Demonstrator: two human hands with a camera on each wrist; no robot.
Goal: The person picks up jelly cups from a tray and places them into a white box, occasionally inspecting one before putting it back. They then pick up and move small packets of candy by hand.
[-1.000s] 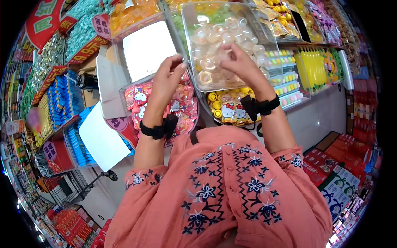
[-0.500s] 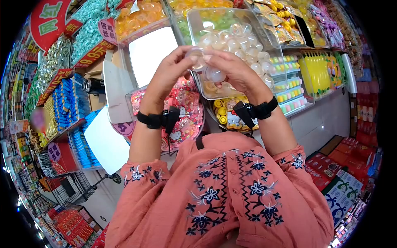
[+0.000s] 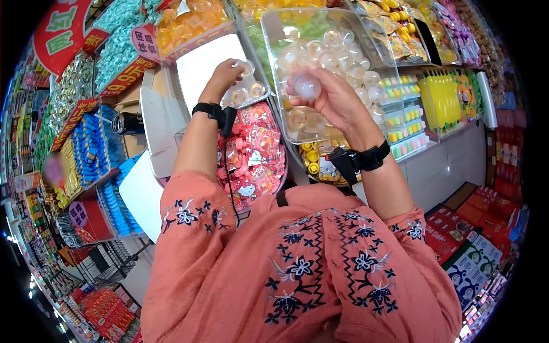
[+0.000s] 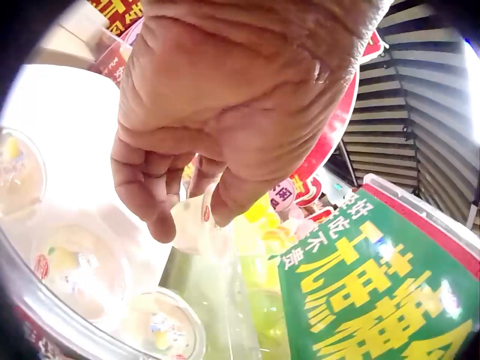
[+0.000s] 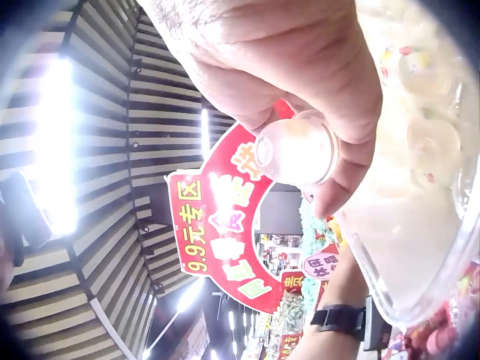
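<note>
My left hand (image 3: 224,79) pinches a clear jelly cup (image 4: 196,223) between thumb and fingers, over the front right part of a white-bottomed bin (image 3: 200,64). Several similar cups lie there, one of them a pale cup (image 4: 79,277) in the left wrist view. My right hand (image 3: 334,98) holds another jelly cup (image 3: 307,87), with fingers and thumb around its sides. It is above a clear plastic tub (image 3: 315,136) heaped with pale jelly cups (image 3: 334,57). The held cup (image 5: 296,150) appears rounded and translucent in the right wrist view.
Pink candy packets (image 3: 257,154) fill a bin nearest my body. Yellow packets (image 3: 320,157) sit below the tub, with pastel sweets (image 3: 403,123) to its right. A white board (image 3: 137,188) stands at left, and orange jelly cups (image 3: 191,26) lie beyond the white-bottomed bin.
Both hands came together with cups over the tub's near left corner, then parted. The left hand moved left over the white-bottomed bin with a cup; the right stayed over the tub, holding one.
</note>
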